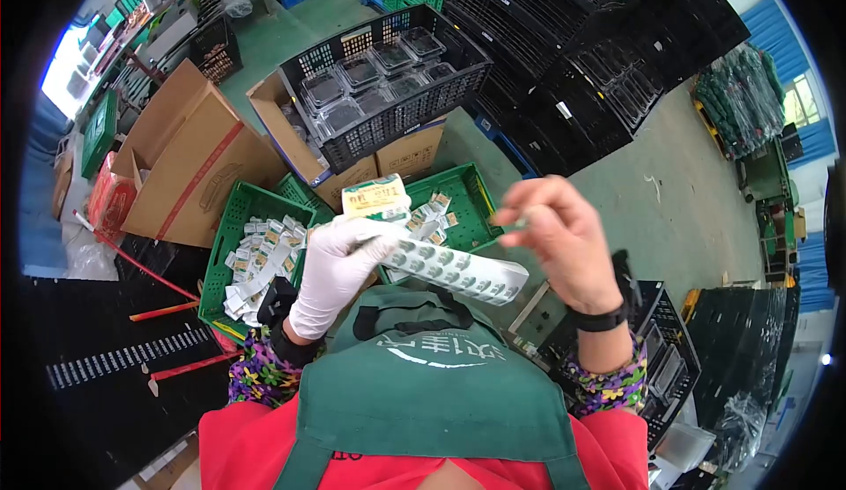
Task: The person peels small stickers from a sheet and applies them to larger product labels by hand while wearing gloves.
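My left hand (339,265), in a white glove, is closed around a strip of stickers (458,270), a white sheet with rows of small green prints that extends to the right. The same hand also holds a small labelled pack (376,197), white with yellow and green print, above the strip. My bare right hand (560,239) is raised to the right of the strip, apart from it. Its thumb and fingers are pinched together, with a small greenish piece at the tips that looks like a sticker.
Below my hands, a green crate (231,226) holds many small labelled packs; another green crate (476,192) holds more. Ahead, a black crate (401,115) of clear plastic boxes rests on a cardboard box (410,148). Black crates (573,111) are stacked at right, and a large carton (198,159) stands left.
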`<state>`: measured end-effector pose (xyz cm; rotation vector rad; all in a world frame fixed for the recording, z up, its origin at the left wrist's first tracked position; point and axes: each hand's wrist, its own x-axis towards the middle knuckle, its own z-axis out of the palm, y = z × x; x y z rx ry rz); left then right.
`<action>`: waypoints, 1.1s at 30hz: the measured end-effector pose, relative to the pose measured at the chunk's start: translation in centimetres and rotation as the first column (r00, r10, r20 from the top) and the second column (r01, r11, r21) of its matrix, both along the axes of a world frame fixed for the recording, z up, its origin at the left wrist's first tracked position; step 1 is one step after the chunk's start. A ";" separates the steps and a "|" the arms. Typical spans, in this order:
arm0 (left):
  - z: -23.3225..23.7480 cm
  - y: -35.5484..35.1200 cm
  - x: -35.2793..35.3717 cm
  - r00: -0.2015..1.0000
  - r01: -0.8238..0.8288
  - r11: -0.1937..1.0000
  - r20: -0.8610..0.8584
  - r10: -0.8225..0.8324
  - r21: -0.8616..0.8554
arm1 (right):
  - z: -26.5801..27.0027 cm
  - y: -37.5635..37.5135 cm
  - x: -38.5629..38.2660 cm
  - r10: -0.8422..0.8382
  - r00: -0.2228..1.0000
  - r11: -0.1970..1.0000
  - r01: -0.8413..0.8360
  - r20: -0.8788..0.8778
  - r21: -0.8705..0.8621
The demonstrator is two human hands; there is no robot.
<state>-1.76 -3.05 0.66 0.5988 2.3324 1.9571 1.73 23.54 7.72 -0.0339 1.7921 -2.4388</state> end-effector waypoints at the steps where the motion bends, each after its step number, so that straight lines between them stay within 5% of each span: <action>1: 0.5 0.3 0.2 1.000 0.006 1.000 0.000 -0.006 0.001 | 0.3 -1.2 -0.4 0.085 0.994 0.993 -0.079 0.068 -0.092; 4: 1.8 0.9 0.7 0.995 0.100 0.985 0.024 -0.098 -0.139 | -0.5 -4.8 -2.1 0.271 0.942 0.942 -0.217 0.196 -0.256; 6: 1.6 1.0 0.9 0.986 0.134 0.979 -0.074 -0.146 -0.155 | -1.4 -5.2 -3.3 0.291 0.927 0.949 -0.248 0.238 -0.192; 7: 1.5 1.2 1.0 0.993 0.120 0.992 0.003 -0.120 -0.023 | -2.3 -4.8 -3.8 0.200 0.965 0.977 -0.183 0.170 -0.114; 9: 1.0 0.8 0.9 0.995 0.096 0.995 0.000 -0.096 -0.022 | -2.9 -4.2 -4.5 0.065 0.996 0.998 -0.065 0.066 -0.009; 10: 0.9 0.6 0.9 0.996 0.089 0.996 0.003 -0.089 -0.021 | -2.1 -3.9 -4.3 0.059 0.988 0.997 -0.051 0.144 -0.060; 12: 1.5 0.4 0.9 0.994 0.110 0.993 0.011 -0.109 -0.047 | -1.2 -4.0 -4.0 0.260 0.941 0.946 -0.204 0.215 -0.253; 15: 2.0 0.4 0.7 0.982 0.190 0.977 -0.008 -0.191 -0.096 | -1.8 -5.1 -4.7 0.404 0.905 0.886 -0.350 0.134 -0.305; 18: 2.1 0.7 0.7 0.969 0.248 0.965 -0.001 -0.249 -0.081 | -1.9 -5.7 -6.3 0.389 0.918 0.875 -0.343 0.073 -0.341; 24: 0.6 1.1 0.9 0.932 0.361 0.930 -0.001 -0.362 -0.063 | 0.7 -4.3 -10.0 0.093 0.994 0.949 -0.070 0.060 -0.307; 26: 1.0 1.2 1.5 0.901 0.405 0.912 0.198 -0.385 -0.070 | 0.9 -3.0 -11.6 0.040 0.999 0.945 -0.034 0.010 -0.325; 30: 0.3 1.9 2.4 0.923 0.330 0.943 0.196 -0.332 0.044 | -1.1 -1.9 -12.1 -0.062 0.998 0.993 0.064 0.024 -0.100; 32: -0.5 1.7 2.4 0.949 0.264 0.963 0.167 -0.268 0.043 | -0.2 -2.9 -9.0 -0.106 0.994 0.964 0.097 0.023 0.247; 33: -0.5 1.6 2.3 0.974 0.191 0.982 0.121 -0.190 0.003 | -0.9 -3.2 -7.4 -0.086 0.996 0.957 0.076 0.025 0.279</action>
